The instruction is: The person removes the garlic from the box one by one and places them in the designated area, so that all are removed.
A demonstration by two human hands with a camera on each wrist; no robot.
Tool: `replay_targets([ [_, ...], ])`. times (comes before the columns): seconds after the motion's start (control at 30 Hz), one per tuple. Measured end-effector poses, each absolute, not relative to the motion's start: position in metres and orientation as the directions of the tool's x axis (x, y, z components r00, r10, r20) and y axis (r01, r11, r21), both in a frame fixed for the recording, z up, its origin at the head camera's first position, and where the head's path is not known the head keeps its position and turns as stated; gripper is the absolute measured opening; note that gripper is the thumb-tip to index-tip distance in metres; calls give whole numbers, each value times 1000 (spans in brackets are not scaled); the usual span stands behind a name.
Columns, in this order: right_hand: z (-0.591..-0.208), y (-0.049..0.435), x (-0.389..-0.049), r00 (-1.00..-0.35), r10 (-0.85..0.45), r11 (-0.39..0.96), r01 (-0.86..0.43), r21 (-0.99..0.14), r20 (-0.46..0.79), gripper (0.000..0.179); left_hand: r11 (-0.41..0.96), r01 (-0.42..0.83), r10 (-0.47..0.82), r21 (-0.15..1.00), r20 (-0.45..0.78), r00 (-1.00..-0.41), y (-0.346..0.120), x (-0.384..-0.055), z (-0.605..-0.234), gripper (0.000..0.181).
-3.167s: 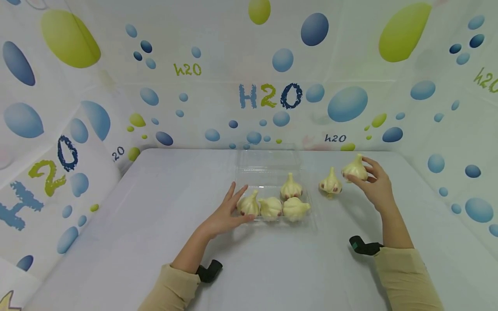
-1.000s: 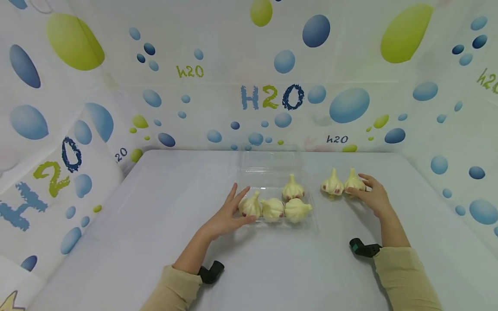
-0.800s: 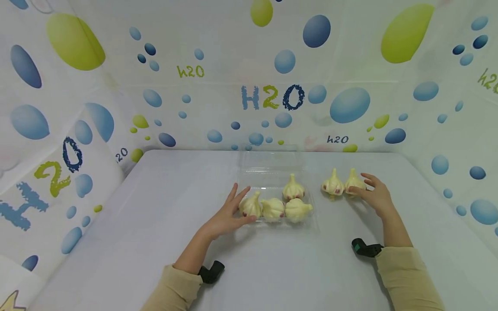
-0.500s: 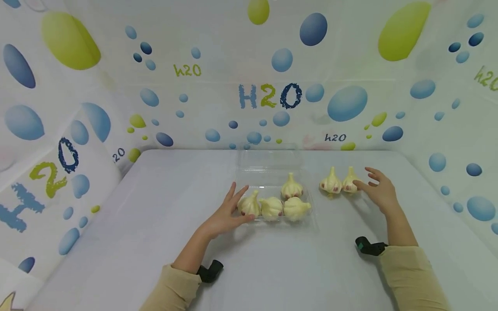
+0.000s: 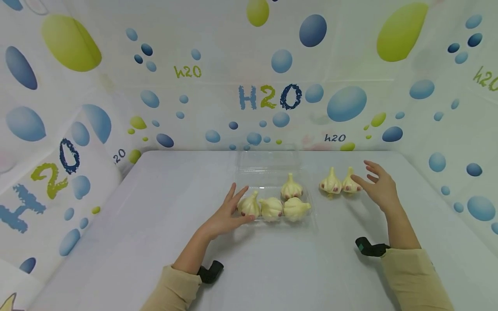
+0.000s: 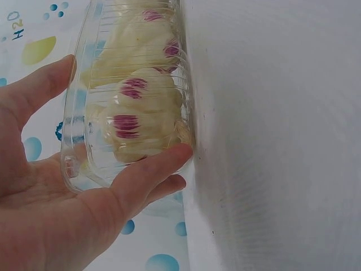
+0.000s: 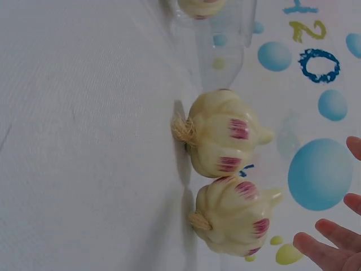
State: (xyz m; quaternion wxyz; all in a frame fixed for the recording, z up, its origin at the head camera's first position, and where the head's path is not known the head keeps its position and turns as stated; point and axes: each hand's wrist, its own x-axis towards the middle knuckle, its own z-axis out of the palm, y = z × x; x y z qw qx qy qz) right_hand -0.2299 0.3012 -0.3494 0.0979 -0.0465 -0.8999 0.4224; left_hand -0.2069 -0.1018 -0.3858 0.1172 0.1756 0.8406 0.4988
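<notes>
Six cream-coloured garlic bulbs (image 5: 271, 209), glossy and brushed with purple-red streaks, sit before us on a white counter (image 5: 272, 268), four inside a clear plastic container (image 5: 267, 187) and two outside it to the right. We count three in the container's near row and one behind; the rear bulb (image 5: 291, 190) points its neck up, while the near right bulb (image 5: 296, 210) lies on its side. The see-through lid (image 5: 269, 160) lies open at the back. The outer left bulb (image 5: 330, 183) and outer right bulb (image 5: 351, 185) stand side by side, touching, necks up, and from the right wrist we make out straw-coloured roots at their bases. The left hand (image 5: 223, 218) spans the container's left end, fingers spread and fairly straight, thumb at the near wall, close by the leftmost bulb (image 5: 249, 206). The right hand (image 5: 381, 190) holds nothing; we find its fingers parted and loosely bent just right of the outer pair, clear of both in the wrist view, with the container off to its left.
</notes>
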Motion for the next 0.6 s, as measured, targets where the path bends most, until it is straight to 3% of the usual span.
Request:
replay_targets([
  [0.6,-340,270,-226,-972,102,625,-103,-774,212,76,434,171,414,884,-27,-910,-101,-207,-386,80],
])
